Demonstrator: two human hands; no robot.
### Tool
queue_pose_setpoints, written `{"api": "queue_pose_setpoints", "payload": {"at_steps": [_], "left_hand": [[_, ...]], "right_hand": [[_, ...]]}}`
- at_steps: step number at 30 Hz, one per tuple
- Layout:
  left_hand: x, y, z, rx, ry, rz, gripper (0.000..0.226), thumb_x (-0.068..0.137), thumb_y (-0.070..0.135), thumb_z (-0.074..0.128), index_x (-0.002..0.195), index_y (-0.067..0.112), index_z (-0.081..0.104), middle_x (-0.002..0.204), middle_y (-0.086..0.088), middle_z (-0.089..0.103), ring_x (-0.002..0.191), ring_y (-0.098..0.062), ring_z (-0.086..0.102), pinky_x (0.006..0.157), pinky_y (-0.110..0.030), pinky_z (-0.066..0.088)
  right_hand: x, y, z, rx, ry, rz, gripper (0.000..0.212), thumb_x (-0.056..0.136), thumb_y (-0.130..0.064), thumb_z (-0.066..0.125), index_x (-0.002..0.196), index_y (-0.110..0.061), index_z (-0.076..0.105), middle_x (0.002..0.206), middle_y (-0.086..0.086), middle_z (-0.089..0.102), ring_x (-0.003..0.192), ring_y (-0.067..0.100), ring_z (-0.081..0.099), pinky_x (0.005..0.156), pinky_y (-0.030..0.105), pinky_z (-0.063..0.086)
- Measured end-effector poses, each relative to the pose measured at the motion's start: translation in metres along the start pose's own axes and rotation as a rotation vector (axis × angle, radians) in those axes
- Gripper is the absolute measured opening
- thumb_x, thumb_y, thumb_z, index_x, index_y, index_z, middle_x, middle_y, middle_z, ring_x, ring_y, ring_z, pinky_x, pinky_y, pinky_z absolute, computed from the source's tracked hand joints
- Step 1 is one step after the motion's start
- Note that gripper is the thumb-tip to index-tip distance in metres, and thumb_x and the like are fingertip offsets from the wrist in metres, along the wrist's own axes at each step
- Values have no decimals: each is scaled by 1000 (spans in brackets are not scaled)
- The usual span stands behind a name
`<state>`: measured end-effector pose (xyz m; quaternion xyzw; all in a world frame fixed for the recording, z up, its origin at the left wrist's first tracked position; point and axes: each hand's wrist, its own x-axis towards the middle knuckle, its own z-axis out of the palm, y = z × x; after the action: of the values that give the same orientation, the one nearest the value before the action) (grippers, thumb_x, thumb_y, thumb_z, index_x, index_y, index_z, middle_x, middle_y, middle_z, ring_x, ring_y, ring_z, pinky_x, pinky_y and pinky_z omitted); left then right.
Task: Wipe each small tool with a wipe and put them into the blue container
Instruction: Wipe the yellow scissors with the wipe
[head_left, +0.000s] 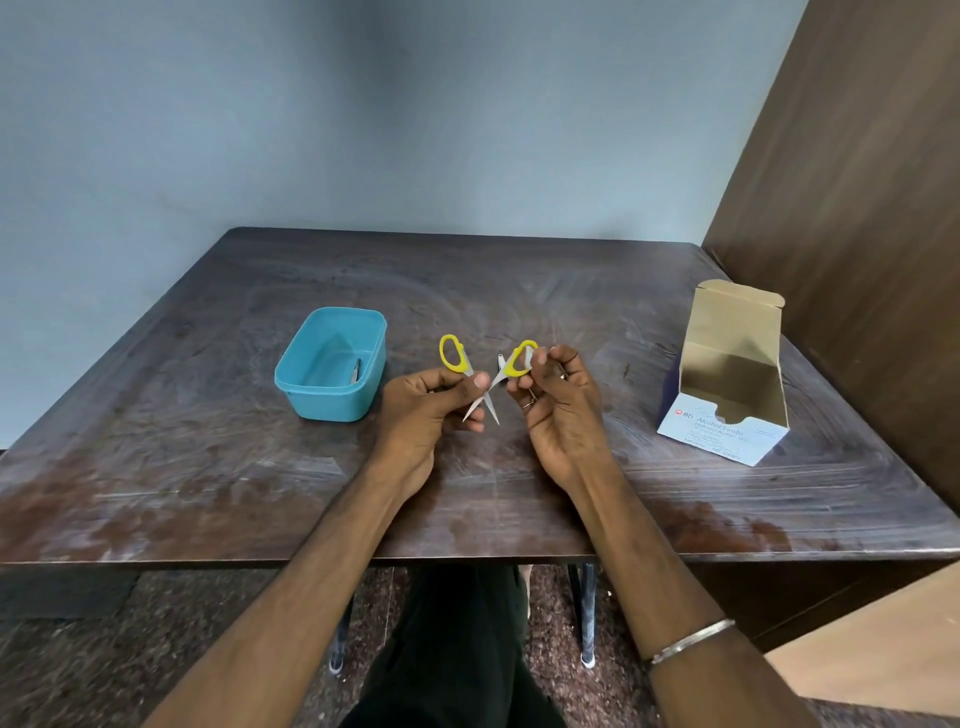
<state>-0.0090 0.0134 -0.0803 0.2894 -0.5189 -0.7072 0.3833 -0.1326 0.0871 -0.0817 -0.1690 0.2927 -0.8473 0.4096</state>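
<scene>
A person sits at a dark wooden table (208, 467) and holds a small pair of scissors (485, 387) with yellow handles above the middle of it; the scissors are spread wide, so that the two blades cross and their tips point toward the near side. The left hand (426, 415) is closed on the scissors, with thumb and fingers pinching the blade just under the left yellow handle; this handle stands up above the hand. The right hand (558, 410) is closed around the other yellow handle; between its fingertips there is something small and pale which may be a wipe, but I cannot tell for sure.

The blue container (332, 364) stands on the table to the left of the hands, near but not touching them; it is open, and a small metal tool (356, 370) lies inside, near its right wall. On the right side of the table, well apart from the hands, stands an open box of alcohol swabs (727, 384) with the flap lifted up; a thin metal bracelet (691, 640) is on the right wrist.
</scene>
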Motion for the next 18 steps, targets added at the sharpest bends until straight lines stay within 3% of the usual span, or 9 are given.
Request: {"api": "queue_pose_setpoints", "payload": {"at_steps": [5,8,11,14,18], "left_hand": [[-3,-2,0,51,-58,-13,10,80,4,75,73,1,70,56,-8,63,47,-18,60,46,-26,53],[-3,-2,0,59,-52,-6,8,81,4,75,76,-1,70,55,-7,63,46,-17,60,47,-26,55],[-3,-2,0,29,-30,9,10,82,3,73,83,-6,70,59,-8,64,48,-16,59,47,-26,54],[-2,-2,-1,-10,-15,22,9,84,4,71,78,-2,70,62,-8,67,51,-14,60,51,-26,55],[0,-3,-2,-24,15,43,11,84,5,73,73,3,70,61,-8,66,52,-16,61,53,-28,56]], "right_hand": [[2,3,-2,-154,16,-44,18,87,-4,65,82,-12,49,76,5,73,58,15,64,60,27,57],[1,3,-2,-220,15,-62,17,79,-10,71,83,-9,55,75,6,71,57,16,66,60,29,59],[0,5,-4,-293,-30,-63,13,80,-2,70,90,-6,62,73,3,72,62,15,69,66,30,61],[-2,9,-6,-383,-78,-59,17,86,10,65,97,-4,68,77,6,73,70,16,72,71,30,61],[-1,10,-6,-382,-29,-79,13,88,4,66,98,-1,73,84,10,74,76,20,72,80,36,61]]}}
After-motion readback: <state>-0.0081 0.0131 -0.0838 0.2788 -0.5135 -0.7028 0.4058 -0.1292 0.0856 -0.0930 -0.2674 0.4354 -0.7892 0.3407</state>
